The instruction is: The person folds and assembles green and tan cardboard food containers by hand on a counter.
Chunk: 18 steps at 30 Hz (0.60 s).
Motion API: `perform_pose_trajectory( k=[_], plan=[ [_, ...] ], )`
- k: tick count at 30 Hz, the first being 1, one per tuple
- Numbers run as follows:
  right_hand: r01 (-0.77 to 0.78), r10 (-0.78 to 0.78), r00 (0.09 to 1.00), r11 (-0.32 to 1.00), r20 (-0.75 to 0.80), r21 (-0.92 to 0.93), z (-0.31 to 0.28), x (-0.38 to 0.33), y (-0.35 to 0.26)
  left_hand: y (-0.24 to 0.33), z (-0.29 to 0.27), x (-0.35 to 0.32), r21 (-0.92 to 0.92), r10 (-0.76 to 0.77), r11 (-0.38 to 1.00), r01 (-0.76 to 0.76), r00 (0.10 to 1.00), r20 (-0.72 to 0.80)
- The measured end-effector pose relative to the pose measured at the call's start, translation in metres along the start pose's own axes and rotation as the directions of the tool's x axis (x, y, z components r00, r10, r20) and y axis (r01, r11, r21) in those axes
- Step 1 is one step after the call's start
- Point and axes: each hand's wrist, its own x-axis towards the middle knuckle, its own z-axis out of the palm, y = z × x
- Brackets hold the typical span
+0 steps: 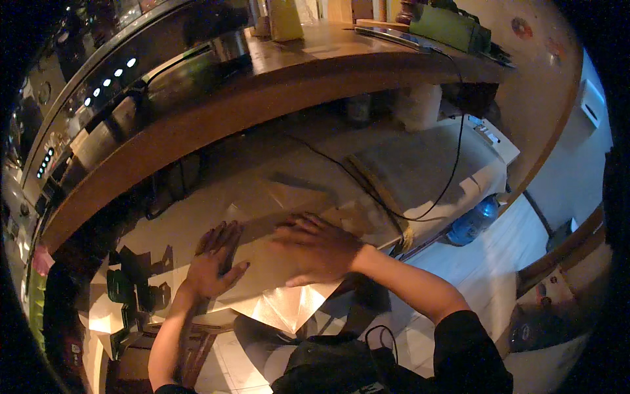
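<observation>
My left hand (211,266) lies palm down with its fingers stretched out and the thumb apart. Under it spreads a pale, brownish sheet (257,284) that looks like paper, on a low work surface. To its right, my right hand (320,248) rests flat over the same sheet, its fingers extended and somewhat blurred. Nothing shows in either hand. The sheet's near corner (289,307) is creased, catches bright light and hangs past the edge towards my lap. Small folded pieces (298,195) lie just beyond my hands; their kind is hard to make out.
A curved wooden counter (275,94) overhangs the far side. A black cable (457,157) drops from it across a grey flat panel (426,167). At the right, a blue water bottle (474,222) lies beside the surface. Dark green objects (119,287) stand at the left edge.
</observation>
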Motion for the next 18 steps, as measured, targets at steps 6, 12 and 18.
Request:
perform_pose_trajectory(
  k=[6,12,18],
  plan=[
    [-0.096,0.093,0.993,0.994,-0.069,-0.042,0.004,0.005,0.01,-0.001,0.004,0.0,0.079,-0.024,0.997,0.026,0.999,-0.026],
    [-0.189,0.193,0.979,0.98,0.063,-0.06,0.008,-0.002,0.028,0.002,-0.004,0.001,0.011,-0.038,0.999,0.039,0.997,-0.063],
    [-0.034,0.035,0.999,0.972,0.0,-0.232,-0.002,0.001,0.023,0.019,0.002,0.042,0.045,0.011,0.999,-0.011,1.0,-0.007]
  ],
)
